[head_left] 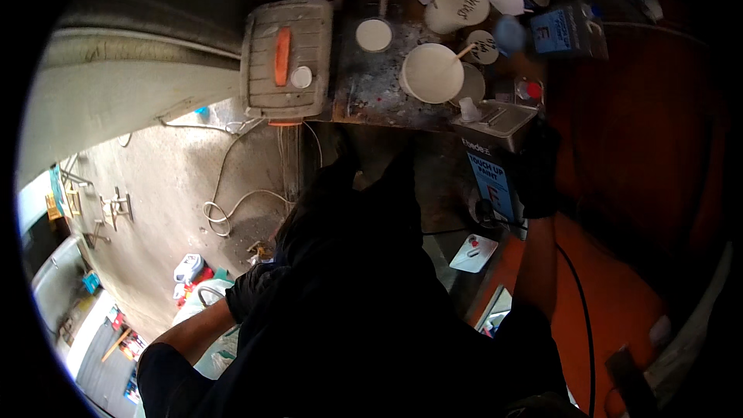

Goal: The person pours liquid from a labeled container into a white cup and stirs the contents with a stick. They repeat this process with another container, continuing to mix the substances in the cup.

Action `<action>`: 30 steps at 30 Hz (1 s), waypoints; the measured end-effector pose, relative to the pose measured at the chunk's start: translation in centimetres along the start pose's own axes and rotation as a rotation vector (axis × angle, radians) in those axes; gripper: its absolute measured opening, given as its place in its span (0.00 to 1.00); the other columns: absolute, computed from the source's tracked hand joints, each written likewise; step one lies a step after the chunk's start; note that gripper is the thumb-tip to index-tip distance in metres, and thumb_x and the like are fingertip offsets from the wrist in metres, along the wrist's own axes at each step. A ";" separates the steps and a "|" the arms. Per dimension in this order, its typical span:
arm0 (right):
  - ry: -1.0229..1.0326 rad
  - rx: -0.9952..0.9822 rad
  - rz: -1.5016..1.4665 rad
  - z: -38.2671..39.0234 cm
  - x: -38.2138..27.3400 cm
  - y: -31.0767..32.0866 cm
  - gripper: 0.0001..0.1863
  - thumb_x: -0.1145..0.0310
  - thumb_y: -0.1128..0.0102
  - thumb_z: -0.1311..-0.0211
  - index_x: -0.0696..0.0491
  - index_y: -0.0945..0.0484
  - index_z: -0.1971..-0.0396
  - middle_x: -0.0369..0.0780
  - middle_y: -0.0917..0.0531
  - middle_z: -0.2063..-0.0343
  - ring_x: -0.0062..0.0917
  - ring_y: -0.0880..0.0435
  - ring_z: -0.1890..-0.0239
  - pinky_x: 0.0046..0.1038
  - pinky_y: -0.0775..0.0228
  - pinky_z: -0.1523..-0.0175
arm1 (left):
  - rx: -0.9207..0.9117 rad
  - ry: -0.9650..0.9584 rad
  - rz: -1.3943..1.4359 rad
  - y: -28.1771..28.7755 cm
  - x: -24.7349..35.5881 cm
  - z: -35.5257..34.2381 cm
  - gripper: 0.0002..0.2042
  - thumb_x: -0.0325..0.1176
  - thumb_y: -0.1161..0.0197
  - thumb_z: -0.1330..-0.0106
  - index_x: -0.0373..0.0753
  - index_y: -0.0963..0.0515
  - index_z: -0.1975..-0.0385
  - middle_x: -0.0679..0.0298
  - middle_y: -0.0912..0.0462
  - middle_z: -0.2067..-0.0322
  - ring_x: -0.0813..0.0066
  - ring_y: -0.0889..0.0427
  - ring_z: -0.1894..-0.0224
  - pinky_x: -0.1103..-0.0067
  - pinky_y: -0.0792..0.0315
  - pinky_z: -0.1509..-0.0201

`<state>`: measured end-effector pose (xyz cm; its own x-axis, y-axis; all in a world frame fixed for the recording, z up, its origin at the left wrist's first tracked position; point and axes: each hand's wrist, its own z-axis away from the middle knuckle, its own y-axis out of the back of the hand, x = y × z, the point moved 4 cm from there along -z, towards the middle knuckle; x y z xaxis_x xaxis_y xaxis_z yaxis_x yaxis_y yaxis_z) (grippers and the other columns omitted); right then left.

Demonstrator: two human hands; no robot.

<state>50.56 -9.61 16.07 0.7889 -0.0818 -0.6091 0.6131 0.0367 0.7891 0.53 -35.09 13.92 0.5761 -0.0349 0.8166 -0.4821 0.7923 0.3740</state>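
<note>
My right hand [539, 170], in a black glove, grips the side of a tall rectangular metal paint can [507, 120] with a blue label. The can is by the workbench's front right edge, with a whitish spout or cap on its top. My left hand [251, 292], also black-gloved, rests low against my dark clothing; its fingers blend into the cloth. Left of the can, a white tub [430, 73] of pale liquid stands on the bench with a wooden stick [465, 52] leaning in it. Beside the tub sits a round lidded container [481, 46].
The stained bench [357, 91] also bears a large white tub [458, 1], a round pale lid [374, 35] and another blue-labelled can [569, 31]. A grey box [259, 50] with an orange handle stands to the left. A pale hose [220, 217] loops over the floor.
</note>
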 end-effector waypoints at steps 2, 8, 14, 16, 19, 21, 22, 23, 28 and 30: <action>0.078 -0.033 0.177 -0.9 -1.7 -1.4 0.48 0.52 0.25 0.58 0.60 0.38 0.39 0.51 0.28 0.49 0.40 0.28 0.47 0.38 0.34 0.43 | 0.058 -0.029 0.012 0.0 0.0 0.9 0.19 0.37 0.42 0.40 0.32 0.26 0.52 0.49 0.20 0.60 0.51 0.20 0.61 0.64 0.26 0.57; 0.090 -0.049 0.282 -2.3 -1.8 -3.3 0.49 0.50 0.22 0.62 0.62 0.35 0.42 0.53 0.27 0.50 0.42 0.27 0.47 0.39 0.32 0.45 | 0.120 -0.070 0.157 0.2 -0.6 1.3 0.17 0.36 0.43 0.40 0.34 0.27 0.52 0.52 0.20 0.66 0.53 0.21 0.64 0.65 0.26 0.59; 0.059 -0.141 0.303 -3.0 -5.0 -2.2 0.48 0.51 0.23 0.63 0.63 0.33 0.44 0.53 0.26 0.51 0.43 0.27 0.48 0.41 0.32 0.45 | 0.121 -0.133 0.228 2.0 0.8 -0.5 0.18 0.36 0.43 0.39 0.35 0.28 0.51 0.52 0.20 0.66 0.54 0.21 0.64 0.66 0.26 0.60; 0.064 -0.112 0.250 -2.8 -3.9 -1.7 0.46 0.54 0.23 0.63 0.62 0.33 0.44 0.52 0.26 0.52 0.42 0.27 0.48 0.40 0.33 0.46 | 0.095 -0.115 0.162 0.5 -0.1 -0.7 0.18 0.36 0.42 0.39 0.34 0.27 0.51 0.50 0.20 0.65 0.54 0.20 0.63 0.67 0.25 0.60; 0.061 -0.010 0.199 -1.8 -1.1 -1.1 0.43 0.60 0.22 0.62 0.59 0.34 0.45 0.49 0.29 0.52 0.40 0.28 0.49 0.40 0.33 0.46 | 0.018 -0.083 0.117 0.8 1.0 -2.6 0.18 0.35 0.41 0.39 0.33 0.26 0.52 0.49 0.20 0.64 0.53 0.20 0.63 0.67 0.25 0.58; 0.052 0.026 0.131 -0.9 -0.1 -0.2 0.44 0.59 0.22 0.61 0.58 0.36 0.43 0.49 0.30 0.50 0.40 0.29 0.47 0.40 0.34 0.45 | -0.012 -0.068 0.120 2.1 3.0 -4.4 0.18 0.35 0.41 0.40 0.32 0.25 0.53 0.48 0.19 0.63 0.52 0.20 0.62 0.67 0.24 0.57; 0.055 0.043 0.094 -0.5 0.4 0.3 0.45 0.58 0.23 0.60 0.58 0.37 0.42 0.49 0.31 0.49 0.40 0.30 0.46 0.40 0.35 0.44 | -0.011 -0.065 0.129 2.8 4.1 -5.2 0.18 0.35 0.41 0.40 0.31 0.25 0.53 0.48 0.19 0.63 0.52 0.20 0.62 0.67 0.24 0.57; 0.076 0.061 0.053 0.1 0.9 0.8 0.46 0.56 0.23 0.58 0.57 0.39 0.40 0.49 0.31 0.46 0.41 0.31 0.44 0.41 0.35 0.43 | -0.010 -0.062 0.138 3.3 4.9 -6.2 0.17 0.35 0.41 0.40 0.30 0.25 0.54 0.47 0.19 0.63 0.51 0.20 0.62 0.67 0.24 0.56; 0.095 0.272 -0.030 2.8 7.1 4.3 0.51 0.53 0.24 0.55 0.55 0.44 0.35 0.50 0.34 0.40 0.42 0.34 0.39 0.43 0.38 0.38 | -0.102 -0.068 0.139 2.7 7.9 -10.8 0.17 0.33 0.42 0.40 0.30 0.24 0.54 0.47 0.19 0.61 0.51 0.20 0.60 0.66 0.25 0.54; -0.019 0.304 -0.080 3.3 9.9 6.7 0.52 0.53 0.24 0.55 0.55 0.45 0.34 0.50 0.34 0.40 0.42 0.34 0.39 0.43 0.39 0.37 | -0.146 -0.046 0.087 1.8 8.9 -12.5 0.17 0.33 0.42 0.40 0.30 0.24 0.53 0.47 0.19 0.61 0.51 0.19 0.60 0.66 0.25 0.53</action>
<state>62.31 -13.46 15.57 0.7360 -0.0912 -0.6709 0.6302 -0.2698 0.7280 13.08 -26.36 16.38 0.5040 0.0126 0.8636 -0.4260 0.8734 0.2359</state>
